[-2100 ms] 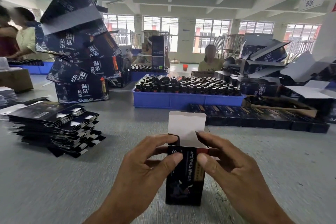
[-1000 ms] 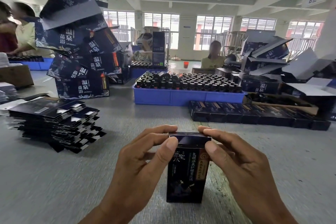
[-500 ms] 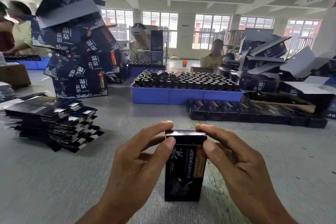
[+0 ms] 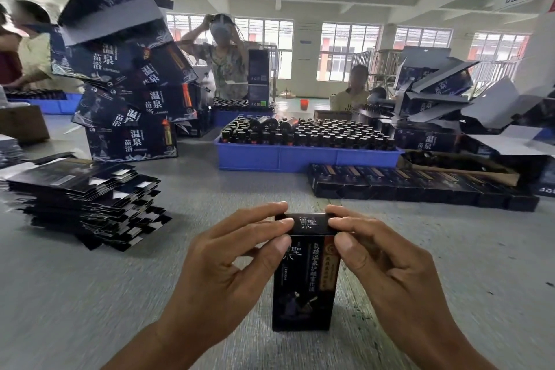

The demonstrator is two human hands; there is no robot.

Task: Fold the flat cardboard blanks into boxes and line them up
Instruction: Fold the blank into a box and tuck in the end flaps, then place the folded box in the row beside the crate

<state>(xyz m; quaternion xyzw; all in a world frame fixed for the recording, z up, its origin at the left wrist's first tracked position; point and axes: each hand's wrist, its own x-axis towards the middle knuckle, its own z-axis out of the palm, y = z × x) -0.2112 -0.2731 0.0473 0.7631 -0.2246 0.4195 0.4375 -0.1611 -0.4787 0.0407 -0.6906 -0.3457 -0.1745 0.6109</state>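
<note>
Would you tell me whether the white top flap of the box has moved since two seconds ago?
Yes. The top flap stood upright and open; now it lies folded shut on the box, which stands where it was on the table.

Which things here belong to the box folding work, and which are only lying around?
Belong to the job:
- small dark box, upright, top closed, pinched by left hand and right hand
- stack of flat blanks
- row of folded boxes

Just lying about:
- blue tray of bottles
- pile of large printed cartons
- brown carton
</note>
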